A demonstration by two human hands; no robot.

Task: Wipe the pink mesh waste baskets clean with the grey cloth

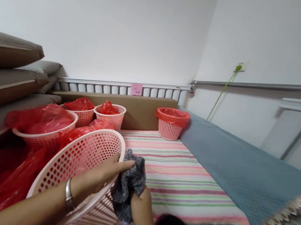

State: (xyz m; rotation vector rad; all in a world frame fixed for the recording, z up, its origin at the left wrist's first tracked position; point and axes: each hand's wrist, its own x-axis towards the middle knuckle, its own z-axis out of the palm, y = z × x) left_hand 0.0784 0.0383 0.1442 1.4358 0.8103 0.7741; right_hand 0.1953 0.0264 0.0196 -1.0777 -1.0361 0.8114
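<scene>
A pink perforated plastic basket (82, 151) tilts in front of me, its open top facing up and left. My left hand (109, 171), with a silver bangle on the wrist, reaches over the opening and grips the right rim. Its fingers are inside the basket, and its thumb lies across the rim onto a grey cloth (132, 171). Crumpled against the basket's outer right side, the cloth is pinched by my right hand (140, 204), whose fingertips are partly hidden in its folds.
Further pink baskets (114, 119) with red plastic bags (44, 119) stand left and behind. A red-rimmed basket (170, 125) sits at the back on a striped mat (182, 176). Grey-brown cushions (1, 82) are stacked left; a blue cover (235, 158) lies right.
</scene>
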